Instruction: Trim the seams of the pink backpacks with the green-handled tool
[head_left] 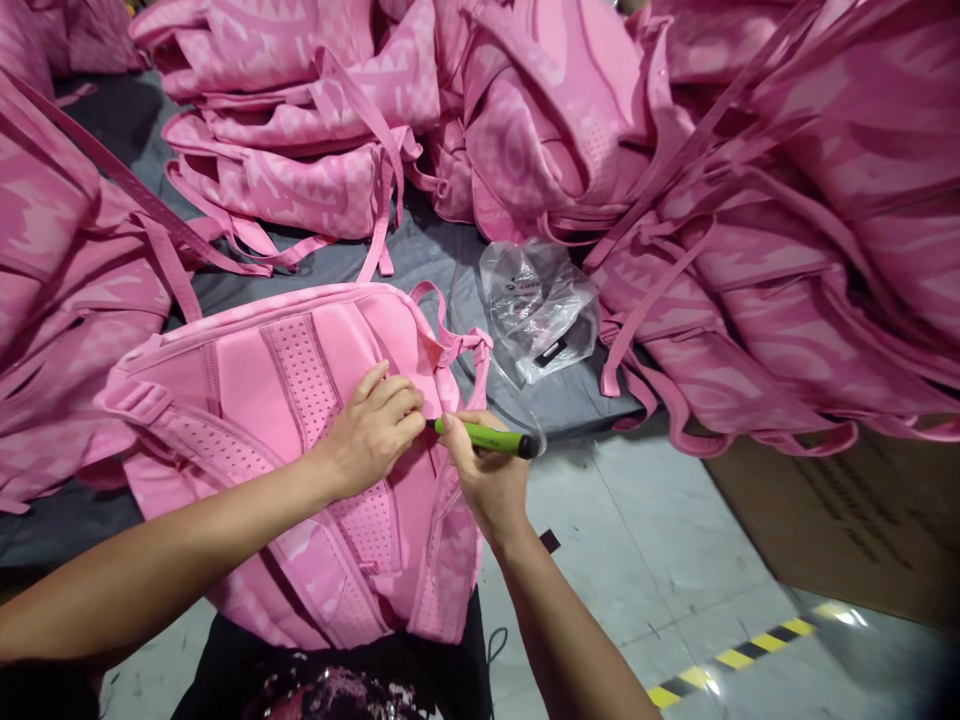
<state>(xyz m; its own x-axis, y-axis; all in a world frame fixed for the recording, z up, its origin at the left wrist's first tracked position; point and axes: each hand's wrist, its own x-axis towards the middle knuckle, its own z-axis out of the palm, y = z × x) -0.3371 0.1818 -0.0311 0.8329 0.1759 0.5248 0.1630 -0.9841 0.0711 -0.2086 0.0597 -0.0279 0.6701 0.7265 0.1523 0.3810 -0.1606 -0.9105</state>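
A pink patterned backpack (247,360) lies tilted across the near edge of the table and the lap, its back panel and perforated shoulder straps facing up. My left hand (375,425) rests on the upper back panel, fingers curled and closed on the fabric near the panel's right side. My right hand (487,475) is closed around a green marker pen (487,438) with a black end. The pen points left, its dark tip close to the left fingertips and the backpack. The exact spot under the tip is hidden by my fingers. Knotted strap ends (465,345) stick out just above the pen.
Pink backpacks are heaped at the back (285,170), at the left (67,300) and at the right (750,300). A crumpled clear plastic bag (536,310) lies on the grey table cover (330,262). A cardboard box (847,520) and yellow-black floor tape (735,657) are at lower right.
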